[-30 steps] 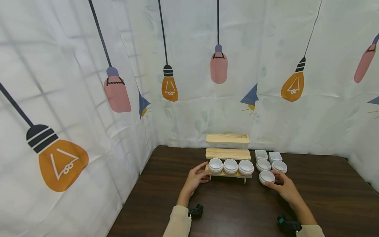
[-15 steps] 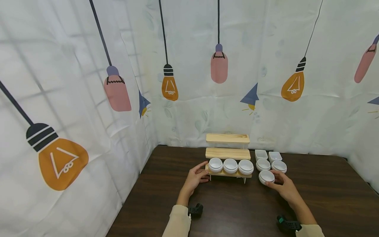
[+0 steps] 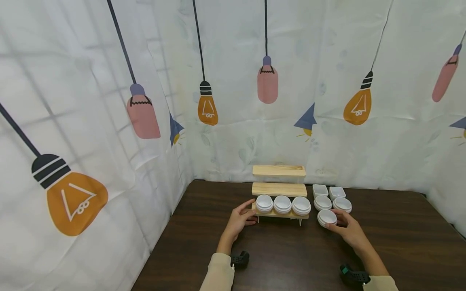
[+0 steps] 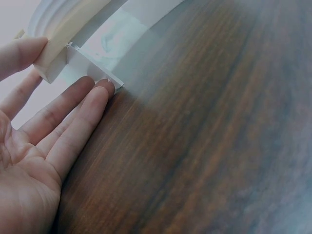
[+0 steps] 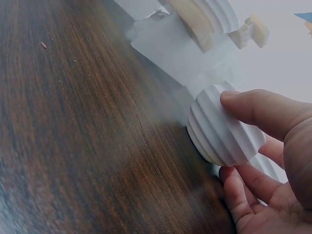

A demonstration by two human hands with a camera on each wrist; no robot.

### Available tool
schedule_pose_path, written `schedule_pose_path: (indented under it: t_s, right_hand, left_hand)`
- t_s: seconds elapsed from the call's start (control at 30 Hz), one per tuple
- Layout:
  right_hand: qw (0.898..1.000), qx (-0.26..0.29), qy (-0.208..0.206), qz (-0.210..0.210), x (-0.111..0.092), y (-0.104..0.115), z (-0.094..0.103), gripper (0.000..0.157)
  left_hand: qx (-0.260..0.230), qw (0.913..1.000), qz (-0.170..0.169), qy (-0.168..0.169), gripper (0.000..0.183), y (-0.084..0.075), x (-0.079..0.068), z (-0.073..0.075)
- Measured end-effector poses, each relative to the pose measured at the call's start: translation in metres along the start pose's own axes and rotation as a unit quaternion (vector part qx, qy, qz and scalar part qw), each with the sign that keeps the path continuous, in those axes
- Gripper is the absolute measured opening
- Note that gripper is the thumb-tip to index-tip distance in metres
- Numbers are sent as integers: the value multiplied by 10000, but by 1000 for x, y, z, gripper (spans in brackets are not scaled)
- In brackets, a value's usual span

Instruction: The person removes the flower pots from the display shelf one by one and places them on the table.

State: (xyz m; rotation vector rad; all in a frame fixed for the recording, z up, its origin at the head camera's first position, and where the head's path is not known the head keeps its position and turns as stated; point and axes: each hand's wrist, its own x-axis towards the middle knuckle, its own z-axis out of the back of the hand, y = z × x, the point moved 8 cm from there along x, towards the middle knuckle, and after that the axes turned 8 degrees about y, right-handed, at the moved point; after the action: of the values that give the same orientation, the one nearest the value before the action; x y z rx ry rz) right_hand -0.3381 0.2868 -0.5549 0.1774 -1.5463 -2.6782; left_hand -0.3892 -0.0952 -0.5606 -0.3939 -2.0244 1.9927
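Note:
A white ribbed round bowl (image 3: 326,217) sits on the dark table right of a three-tier wooden stand (image 3: 279,189). My right hand (image 3: 350,231) pinches it; in the right wrist view the thumb lies on the upper side of the bowl (image 5: 217,129) and other fingers are below. At the stand's front left corner, my left hand (image 3: 237,221) touches the end of the lowest tier. The left wrist view shows its fairly straight fingers (image 4: 73,139) against the pale leg panel (image 4: 92,66). Along that tier stand three similar bowls (image 3: 282,204).
Behind the held bowl are two more round bowls (image 3: 323,203) and two square white dishes (image 3: 320,190). The upper tiers hold nothing. A white curtain (image 3: 233,149) printed with lamps hangs behind and left of the table (image 3: 284,250).
Both hands and the bowls keep their places over the last second. Only the head view has shifted slightly.

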Motion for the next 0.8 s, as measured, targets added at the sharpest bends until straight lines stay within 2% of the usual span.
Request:
schedule_pose_path:
  t_s: [0.33, 0.5, 0.6, 0.8]
  right_hand:
    - [9999, 117, -27, -20, -1, 0, 1, 72]
    - [9995, 277, -87, 142, -3, 5, 4, 70]
    - [9984, 357, -296, 332, -6, 12, 8, 65]
    - [9925, 362, -1067, 467, -13, 26, 21, 60]
  left_hand:
    - [26, 10000, -42, 40, 53, 0, 2, 0]
    - [-4, 10000, -34, 39, 53, 1, 2, 0]
    - [-18, 10000, -11, 34, 53, 3, 1, 1]
    - [25, 10000, -30, 35, 53, 2, 2, 1]
